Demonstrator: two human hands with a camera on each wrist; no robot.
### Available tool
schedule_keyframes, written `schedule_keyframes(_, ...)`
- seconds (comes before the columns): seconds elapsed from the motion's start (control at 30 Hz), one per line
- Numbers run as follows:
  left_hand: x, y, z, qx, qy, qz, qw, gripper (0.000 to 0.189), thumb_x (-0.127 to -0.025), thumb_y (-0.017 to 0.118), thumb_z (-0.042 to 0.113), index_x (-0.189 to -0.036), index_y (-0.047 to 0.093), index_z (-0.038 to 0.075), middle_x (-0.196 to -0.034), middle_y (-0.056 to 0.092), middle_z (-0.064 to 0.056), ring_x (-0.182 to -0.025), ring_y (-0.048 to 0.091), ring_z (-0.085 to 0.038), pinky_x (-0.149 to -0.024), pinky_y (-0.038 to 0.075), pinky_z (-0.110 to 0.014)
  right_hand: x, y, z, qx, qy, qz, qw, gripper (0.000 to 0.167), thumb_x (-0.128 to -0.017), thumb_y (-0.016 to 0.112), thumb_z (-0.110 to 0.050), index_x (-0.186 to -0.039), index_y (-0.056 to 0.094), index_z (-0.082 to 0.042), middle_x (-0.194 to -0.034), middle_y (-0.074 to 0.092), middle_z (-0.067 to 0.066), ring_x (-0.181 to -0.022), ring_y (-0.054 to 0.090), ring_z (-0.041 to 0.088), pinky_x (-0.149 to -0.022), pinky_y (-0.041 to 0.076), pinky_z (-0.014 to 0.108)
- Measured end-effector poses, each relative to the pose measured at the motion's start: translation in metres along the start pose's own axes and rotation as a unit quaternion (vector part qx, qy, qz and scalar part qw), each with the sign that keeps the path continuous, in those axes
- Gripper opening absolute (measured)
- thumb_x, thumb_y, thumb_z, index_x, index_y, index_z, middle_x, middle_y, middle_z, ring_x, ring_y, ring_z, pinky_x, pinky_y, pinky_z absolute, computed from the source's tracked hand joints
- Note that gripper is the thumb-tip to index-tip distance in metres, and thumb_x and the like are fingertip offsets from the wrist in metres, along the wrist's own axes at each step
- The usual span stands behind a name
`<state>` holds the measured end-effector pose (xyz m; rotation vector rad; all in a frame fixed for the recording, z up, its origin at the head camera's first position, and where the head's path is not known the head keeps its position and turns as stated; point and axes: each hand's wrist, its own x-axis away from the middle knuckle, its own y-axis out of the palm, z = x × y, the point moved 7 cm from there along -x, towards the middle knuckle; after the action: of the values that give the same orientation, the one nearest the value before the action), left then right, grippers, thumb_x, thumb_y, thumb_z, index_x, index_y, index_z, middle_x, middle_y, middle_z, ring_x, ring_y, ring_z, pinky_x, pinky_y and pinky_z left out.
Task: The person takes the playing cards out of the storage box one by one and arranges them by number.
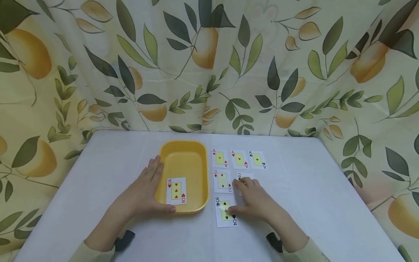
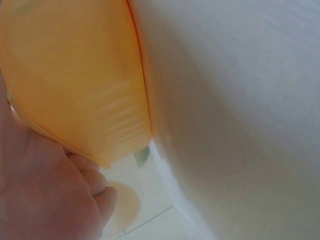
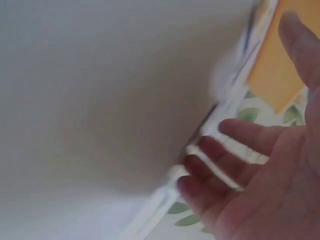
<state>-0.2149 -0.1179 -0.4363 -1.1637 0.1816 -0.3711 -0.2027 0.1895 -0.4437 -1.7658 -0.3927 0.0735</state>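
Note:
My left hand (image 1: 144, 189) lies along the left side of a yellow plastic tray (image 1: 196, 174), fingers against its left rim, thumb at its near edge. In the left wrist view the tray's side wall (image 2: 75, 70) stands right by the palm (image 2: 40, 190). A three of hearts (image 1: 176, 191) lies face up inside the tray. My right hand (image 1: 256, 200) is over the cards to the tray's right. Its thumb touches a three of spades (image 1: 222, 207); its other fingers cover most of a black two (image 1: 244, 175). Relaxed, slightly bent fingers (image 3: 245, 135) show in the right wrist view.
Above the right hand lies a row of aces: diamonds (image 1: 219, 158), hearts (image 1: 240, 159) and a black one (image 1: 258, 160). A two of diamonds (image 1: 222, 181) sits below the first. Beyond the white-covered table (image 1: 311, 182) hangs a fruit-patterned curtain (image 1: 248, 72).

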Motion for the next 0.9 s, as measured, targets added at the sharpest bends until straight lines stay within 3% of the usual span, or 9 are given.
schedule_keyframes(0.2,0.001,-0.001,-0.001,-0.005,-0.003,0.000,1.0000,0.151,-0.053,0.068,0.091,-0.160,0.009,0.003,-0.169,-0.008,-0.008,-0.155,-0.001,-0.031,-0.124,0.017,-0.049,-0.004,-0.001,0.007,-0.013,-0.011,-0.004,0.9999,0.098,-0.072,0.081,-0.062,-0.148,0.048,-0.011,-0.143,0.050,0.009,-0.125,0.046,0.029,-0.105,0.047,0.046)
schedule_keyframes(0.4,0.000,0.000,-0.002,-0.008,0.001,0.002,1.0000,0.152,-0.052,0.065,0.093,-0.160,0.008,0.004,-0.168,-0.009,-0.008,-0.155,-0.002,-0.029,-0.125,0.016,-0.048,-0.009,-0.018,-0.006,-0.006,-0.026,0.021,0.9994,0.093,-0.074,0.081,-0.059,-0.147,0.049,-0.012,-0.142,0.051,0.008,-0.127,0.046,0.029,-0.105,0.047,0.047)
schedule_keyframes(0.53,0.001,0.001,-0.002,-0.003,0.003,0.001,1.0000,0.152,-0.052,0.067,0.092,-0.160,0.008,0.002,-0.168,-0.008,-0.010,-0.155,-0.002,-0.030,-0.125,0.015,-0.048,-0.013,-0.036,-0.040,-0.031,-0.061,0.036,0.9970,0.091,-0.075,0.080,-0.060,-0.149,0.048,-0.018,-0.145,0.048,0.006,-0.132,0.044,0.028,-0.106,0.047,0.049)
schedule_keyframes(0.67,0.001,-0.001,-0.001,0.001,0.003,0.003,1.0000,0.152,-0.052,0.069,0.091,-0.159,0.010,0.001,-0.168,-0.006,-0.011,-0.155,-0.001,-0.031,-0.125,0.016,-0.049,-0.023,-0.049,-0.082,-0.035,-0.126,0.039,0.9907,0.090,-0.076,0.079,-0.059,-0.150,0.045,-0.021,-0.148,0.045,0.002,-0.135,0.042,0.023,-0.108,0.047,0.043)
schedule_keyframes(0.9,0.000,-0.002,0.001,-0.005,0.010,0.006,0.9999,0.148,-0.055,0.068,0.090,-0.160,0.011,0.002,-0.168,-0.004,-0.011,-0.155,-0.001,-0.031,-0.124,0.016,-0.049,-0.047,-0.034,-0.135,-0.005,-0.211,-0.008,0.9774,0.087,-0.075,0.085,-0.042,-0.149,0.047,-0.016,-0.145,0.046,0.001,-0.132,0.044,0.019,-0.109,0.046,0.034)
